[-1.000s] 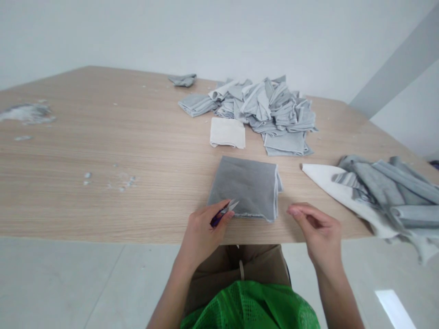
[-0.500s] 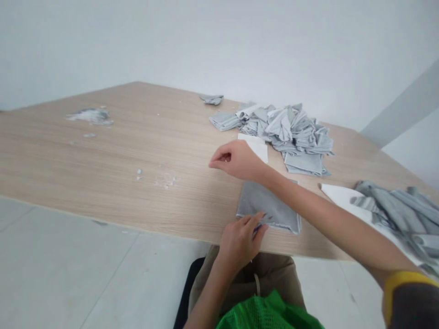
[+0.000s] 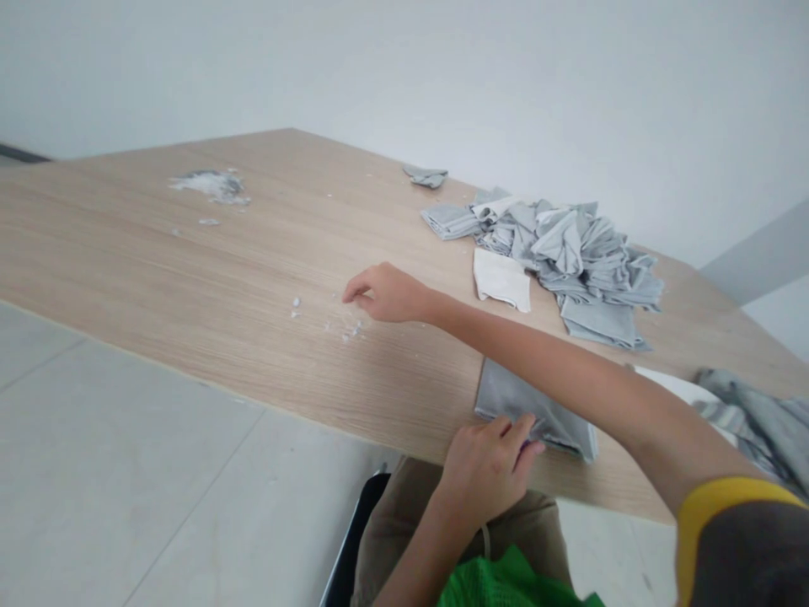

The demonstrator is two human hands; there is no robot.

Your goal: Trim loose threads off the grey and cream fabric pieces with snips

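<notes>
My left hand (image 3: 486,468) is at the table's front edge, fingers closed round what look like small thread snips (image 3: 526,445). Only a purple bit of them shows; the blades are mostly hidden. Beneath those fingers lies a flat grey cloth piece (image 3: 511,392), folded with a seamed front edge, partly covered by my right forearm. Reaching across to the left, my right hand (image 3: 388,293) has thumb and fingertips pinched together above the table. Whatever is in the pinch, if anything, is too small to see. White lint and thread bits (image 3: 354,330) lie just below and left of it.
A heap of crumpled grey cloth pieces (image 3: 569,244) sits at the back right, a white cloth piece (image 3: 502,278) before it. More grey fabric (image 3: 758,413) lies far right. A lint pile (image 3: 215,185) is at the far left of the wooden table (image 3: 271,253).
My right hand has moved left, away from the grey cloth towards the lint bits. My left hand stays at the cloth's front edge. The whole view has shifted and tilted slightly.
</notes>
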